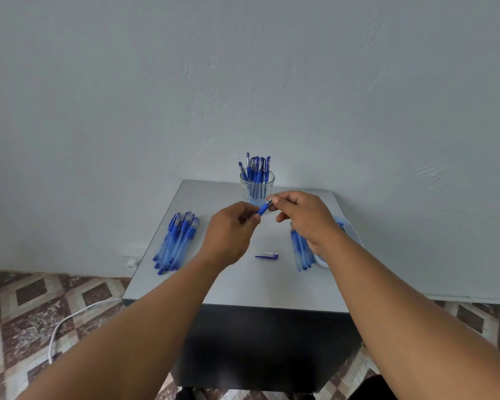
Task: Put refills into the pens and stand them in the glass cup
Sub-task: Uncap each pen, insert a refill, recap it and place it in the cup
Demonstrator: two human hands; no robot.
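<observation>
Both hands' grip, pen between

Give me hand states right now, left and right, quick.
Left hand: closed, gripping the blue pen by its barrel.
Right hand: closed, pinching the pen's tip end.

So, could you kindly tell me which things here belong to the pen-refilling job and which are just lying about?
Job:
- pen, held in left hand and right hand
- glass cup
- pile of pens
- refills
- loose pen cap

Lying about:
- white cable on the floor
- wall socket
</observation>
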